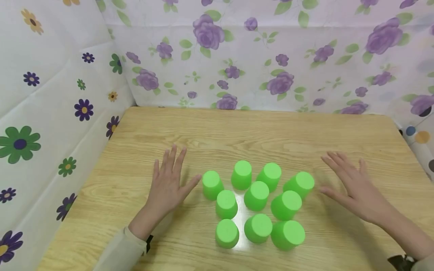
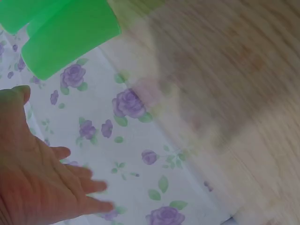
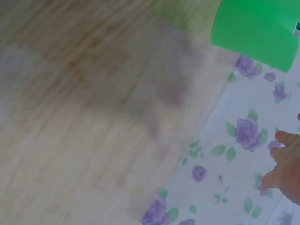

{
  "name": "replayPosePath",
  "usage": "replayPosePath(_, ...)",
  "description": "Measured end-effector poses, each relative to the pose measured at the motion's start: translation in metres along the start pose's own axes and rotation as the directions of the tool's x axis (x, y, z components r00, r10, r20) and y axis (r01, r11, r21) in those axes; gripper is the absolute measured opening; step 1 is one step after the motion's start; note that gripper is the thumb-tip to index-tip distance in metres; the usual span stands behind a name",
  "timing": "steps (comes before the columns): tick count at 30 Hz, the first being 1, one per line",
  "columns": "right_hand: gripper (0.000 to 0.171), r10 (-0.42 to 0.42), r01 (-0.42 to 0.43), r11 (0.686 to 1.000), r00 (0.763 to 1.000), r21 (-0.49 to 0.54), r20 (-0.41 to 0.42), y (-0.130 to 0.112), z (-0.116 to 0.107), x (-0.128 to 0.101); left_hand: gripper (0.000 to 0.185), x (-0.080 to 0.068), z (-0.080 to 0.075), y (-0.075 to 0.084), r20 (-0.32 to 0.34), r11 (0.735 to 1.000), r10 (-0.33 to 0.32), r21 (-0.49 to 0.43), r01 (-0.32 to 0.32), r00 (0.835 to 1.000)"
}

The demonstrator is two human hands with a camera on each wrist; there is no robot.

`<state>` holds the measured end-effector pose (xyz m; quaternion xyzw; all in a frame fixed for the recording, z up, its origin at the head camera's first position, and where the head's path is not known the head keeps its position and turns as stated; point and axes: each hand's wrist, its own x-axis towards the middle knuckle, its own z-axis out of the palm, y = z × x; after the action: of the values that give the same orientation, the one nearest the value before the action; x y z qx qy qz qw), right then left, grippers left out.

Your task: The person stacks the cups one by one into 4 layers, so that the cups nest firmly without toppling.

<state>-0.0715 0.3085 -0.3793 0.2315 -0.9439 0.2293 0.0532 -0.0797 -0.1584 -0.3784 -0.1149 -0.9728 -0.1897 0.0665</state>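
Several bright green cups stand upside down in a loose group on the wooden table, among them a far-left cup (image 1: 212, 186), a back cup (image 1: 242, 175), a middle cup (image 1: 256, 196) and a front-right cup (image 1: 288, 235). My left hand (image 1: 166, 190) is spread just left of the group, its thumb tip close to the far-left cup. On the other side, my right hand (image 1: 359, 192) is held with fingers extended, a short gap from the right-hand cups. Neither hand holds anything. In the left wrist view a green cup (image 2: 70, 40) appears above the hand; the right wrist view shows another green cup (image 3: 255, 35).
The wooden table (image 1: 135, 128) has its back edge against a white cloth with purple roses (image 1: 210, 34). A white cloth with coloured daisies (image 1: 51, 94) hangs along the left side. At the right edge a dotted cloth (image 1: 420, 150) shows.
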Motion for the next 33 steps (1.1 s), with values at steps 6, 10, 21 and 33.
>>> replayPosePath(6, 0.074, -0.05, 0.047, 0.997, 0.998, 0.066, 0.044, -0.014, 0.002, 0.029, 0.056, 0.01, -0.002, 0.013, 0.056, 0.985, 0.027, -0.17, -0.017, 0.998)
replayPosePath(10, 0.064, -0.112, 0.107, 0.992, 0.991, 0.067, 0.078, -0.026, 0.008, 0.052, 0.042, 0.02, -0.001, 0.027, 0.085, 0.971, 0.092, -0.227, -0.07, 0.992)
replayPosePath(21, 0.05, -0.328, 0.311, 0.945, 0.915, 0.105, 0.236, -0.055, 0.023, 0.091, 0.043, 0.055, 0.0, 0.064, 0.227, 0.917, 0.358, -0.268, -0.295, 0.906)
replayPosePath(33, 0.053, -0.358, 0.35, 0.933, 0.874, 0.084, 0.329, -0.065, 0.023, 0.102, 0.049, 0.082, 0.007, 0.087, 0.449, 0.881, 0.468, -0.174, -0.439, 0.761)
